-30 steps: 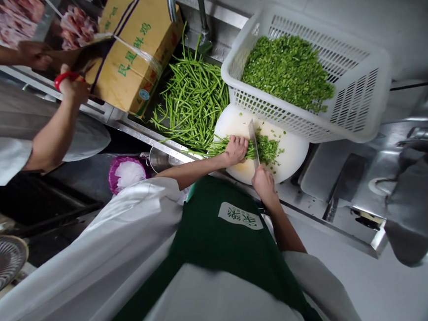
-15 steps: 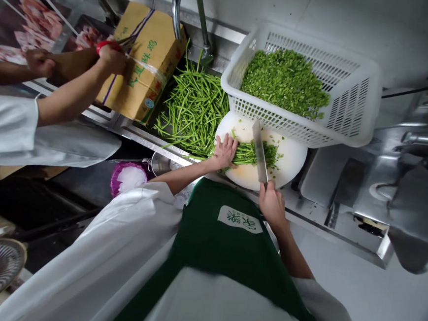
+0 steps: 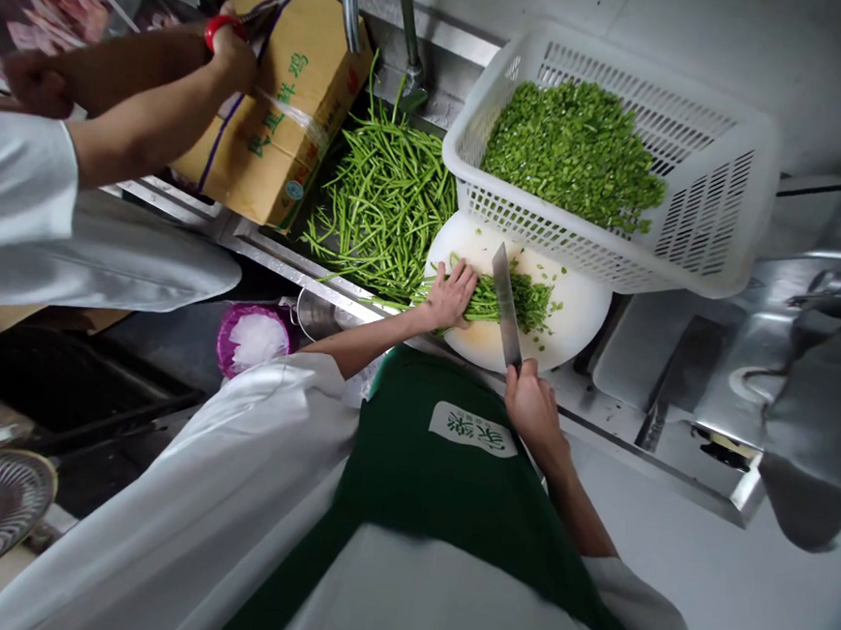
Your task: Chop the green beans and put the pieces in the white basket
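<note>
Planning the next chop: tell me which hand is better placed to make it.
Right, most likely. The right hand grips the cleaver, blade across the bean bundle on the cutting board; the left hand only pins that bundle down.

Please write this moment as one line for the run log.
left hand: pressing green beans on cutting board | right hand: gripping knife, blade across beans | white basket: chopped beans

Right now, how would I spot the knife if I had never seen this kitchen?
Find the big white basket of chopped greens; just below it lies a round white cutting board. The knife crosses that board, its handle in the right hand, next to the green stalks under the left hand. It is the one flat grey blade among green and white.
</note>
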